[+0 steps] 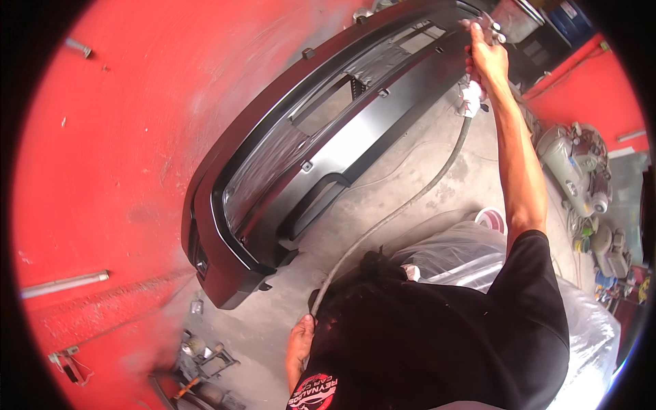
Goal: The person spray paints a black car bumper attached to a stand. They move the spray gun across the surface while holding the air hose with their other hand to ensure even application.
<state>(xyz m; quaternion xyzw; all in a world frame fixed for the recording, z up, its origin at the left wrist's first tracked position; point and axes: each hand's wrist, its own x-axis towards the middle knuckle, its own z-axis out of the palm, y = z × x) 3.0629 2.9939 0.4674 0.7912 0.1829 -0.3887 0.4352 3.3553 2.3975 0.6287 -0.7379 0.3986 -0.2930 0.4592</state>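
Far out to the left of all my fingers I see a red wall [102,171], with a white tube [65,283] on it, low down. Next comes the big black car bumper [359,143]. It lies tilted in front of my left fingers and to the left of my right ones, and its top end is near the right ones. It is shiny in the middle, and grey sheet [266,164] fills part of its long gap. My left hand [299,345] is low down, its fingers curled around the hose [424,191]. The hose bends up from there to my right hand [489,60]. A clear plastic sheet [454,249] is spread well below my right fingers. Those are wrapped tight around a metal spray tool [495,31], and a white wrap [471,99] sits just under them. Off to their right, lower down, is a grey air tank [566,171].
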